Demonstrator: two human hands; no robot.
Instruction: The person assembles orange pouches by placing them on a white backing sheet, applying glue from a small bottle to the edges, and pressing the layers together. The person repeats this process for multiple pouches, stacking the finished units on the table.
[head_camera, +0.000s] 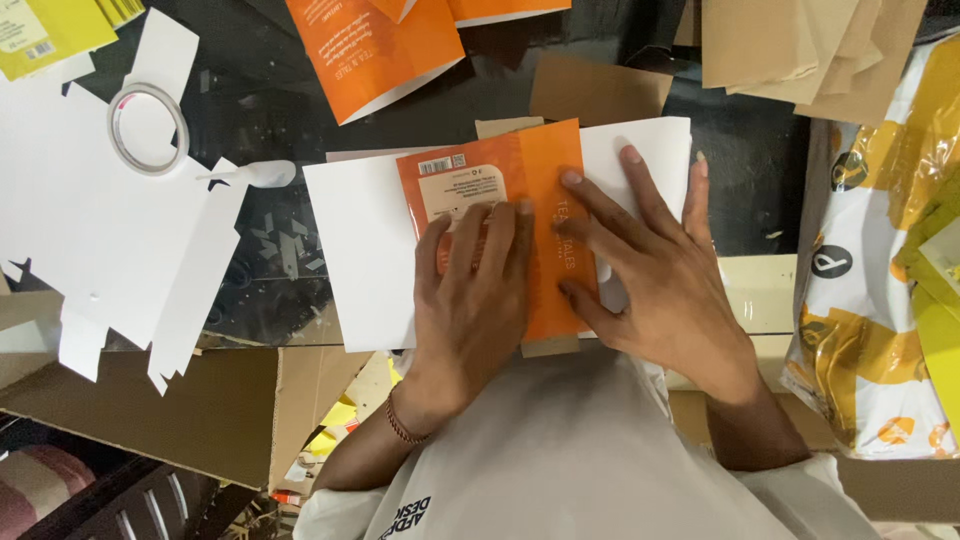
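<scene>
**Two hands pressing an orange carton flat on white card**

The left hand (470, 300) is lying palm down on the orange carton (500, 200), its fingers (495, 235) stretched out and released, gripping nothing. The right hand (655, 280) is pressing beside it, fingers spread and flat, some resting on the carton's right panel and the others reaching onto the white card sheet (365, 250) underneath. The carton is lying flattened at the middle of that sheet, which is sitting on the dark bench (270, 90) directly in front of the person.

A roll of clear tape (148, 128) is resting on a die-cut white card blank (90, 230) at the left, well apart from the hands. Another orange carton blank (375, 50) is lying at the top, beyond the sheet. Brown cardboard pieces (800, 50) are stacked at the upper right, and a yellow and white plastic bag (880, 260) is lying along the right edge. A large brown cardboard sheet (170, 410) is hanging off the near left corner.
</scene>
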